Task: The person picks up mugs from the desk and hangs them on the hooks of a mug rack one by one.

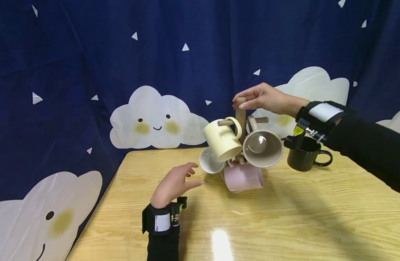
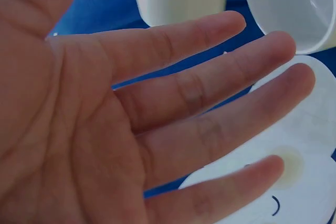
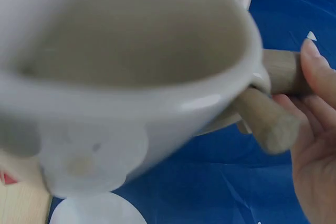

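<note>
My right hand (image 1: 268,99) grips the top of a wooden mug tree's post (image 1: 240,115), thumb on one side and fingers on the other. On its pegs hang a pale yellow mug (image 1: 221,141), a beige-grey mug (image 1: 265,150) with its mouth facing forward, a white mug (image 1: 210,161) and a pink mug (image 1: 243,177). The beige-grey mug (image 3: 136,35) fills much of the right wrist view. To the left of the white mug, my left hand (image 1: 174,183) is held over the table with fingers extended and nothing in it. The mugs hide the tree's base.
A black mug (image 1: 300,159) stands on the wooden table (image 1: 284,217) at the right, behind my right forearm. Beyond the table hangs a dark blue curtain (image 1: 174,69) printed with white clouds and triangles.
</note>
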`<state>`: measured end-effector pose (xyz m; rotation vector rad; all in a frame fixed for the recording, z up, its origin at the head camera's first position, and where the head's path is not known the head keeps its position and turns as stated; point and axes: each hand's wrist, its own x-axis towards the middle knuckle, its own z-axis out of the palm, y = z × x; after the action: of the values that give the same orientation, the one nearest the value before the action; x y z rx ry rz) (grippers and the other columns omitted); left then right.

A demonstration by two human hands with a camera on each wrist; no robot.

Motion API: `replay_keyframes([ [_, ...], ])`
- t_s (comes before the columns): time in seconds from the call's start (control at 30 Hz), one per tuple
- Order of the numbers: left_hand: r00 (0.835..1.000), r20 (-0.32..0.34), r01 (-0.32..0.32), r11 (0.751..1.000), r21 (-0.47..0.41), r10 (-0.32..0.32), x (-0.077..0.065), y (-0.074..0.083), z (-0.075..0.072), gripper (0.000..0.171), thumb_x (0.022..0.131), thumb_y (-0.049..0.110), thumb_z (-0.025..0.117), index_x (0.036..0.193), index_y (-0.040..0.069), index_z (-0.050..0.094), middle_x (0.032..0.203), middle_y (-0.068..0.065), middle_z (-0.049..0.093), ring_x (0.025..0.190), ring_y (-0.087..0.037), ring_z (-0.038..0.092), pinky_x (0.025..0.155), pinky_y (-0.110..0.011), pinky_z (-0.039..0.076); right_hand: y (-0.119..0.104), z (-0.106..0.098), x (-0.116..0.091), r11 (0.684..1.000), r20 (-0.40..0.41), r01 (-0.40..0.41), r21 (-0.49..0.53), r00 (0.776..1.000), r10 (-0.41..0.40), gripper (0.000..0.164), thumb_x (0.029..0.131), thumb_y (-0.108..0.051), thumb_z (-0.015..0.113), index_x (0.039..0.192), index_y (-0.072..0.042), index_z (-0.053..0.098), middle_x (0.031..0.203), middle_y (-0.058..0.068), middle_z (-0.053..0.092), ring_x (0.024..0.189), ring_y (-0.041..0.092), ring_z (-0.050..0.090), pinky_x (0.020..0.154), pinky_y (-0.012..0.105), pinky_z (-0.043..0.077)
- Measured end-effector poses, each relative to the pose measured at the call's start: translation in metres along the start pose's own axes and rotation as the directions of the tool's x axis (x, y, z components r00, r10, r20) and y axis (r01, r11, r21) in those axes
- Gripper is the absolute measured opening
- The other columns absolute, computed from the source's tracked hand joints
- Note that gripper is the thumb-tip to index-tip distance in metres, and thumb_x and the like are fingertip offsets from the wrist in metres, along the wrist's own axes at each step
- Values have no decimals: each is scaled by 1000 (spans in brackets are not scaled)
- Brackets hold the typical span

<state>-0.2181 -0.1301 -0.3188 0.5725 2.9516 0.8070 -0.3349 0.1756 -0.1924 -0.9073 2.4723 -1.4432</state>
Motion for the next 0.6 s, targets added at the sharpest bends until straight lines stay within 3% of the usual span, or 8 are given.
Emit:
replay_keyframes([
  [0.2, 1000, -13, -5, 1000, 22, 5, -4, 4, -1, 53, 82, 35, 67, 124, 7, 53, 110, -13, 64, 100, -27, 60, 81, -39, 49, -3, 8, -10, 999, -107, -17, -31, 994, 14, 33, 85, -12, 65, 115, 1, 61, 104, -5, 69, 97, 0, 61, 84, 15, 49],
  [0.37, 1000, -5, 13, 1000, 23, -13, -6, 7, 0, 52, 83, 35, 67, 125, 8, 53, 111, -12, 64, 101, -27, 60, 81, -39, 49, -11, 18, -23, 997, -216, -59, -52, 975, 46, 35, 86, -11, 64, 116, 5, 58, 100, -1, 70, 90, -3, 62, 81, 15, 49],
  [0.5, 1000, -4, 13, 1000, 26, -13, -5, 8, -1, 52, 83, 35, 66, 125, 8, 52, 111, -12, 64, 101, -26, 60, 82, -39, 49, -18, 27, -32, 993, -321, -110, -43, 943, 91, 38, 85, -12, 65, 118, 6, 57, 90, -9, 70, 81, -8, 60, 76, 10, 47],
  [0.6, 1000, 3, 10, 1000, 20, -10, -5, 9, -2, 51, 84, 34, 66, 125, 9, 52, 112, -12, 63, 101, -26, 60, 83, -39, 49, -24, 35, -37, 978, -411, -188, -92, 902, 135, 39, 85, -18, 66, 118, 1, 60, 95, -4, 71, 78, -7, 57, 69, 10, 45],
])
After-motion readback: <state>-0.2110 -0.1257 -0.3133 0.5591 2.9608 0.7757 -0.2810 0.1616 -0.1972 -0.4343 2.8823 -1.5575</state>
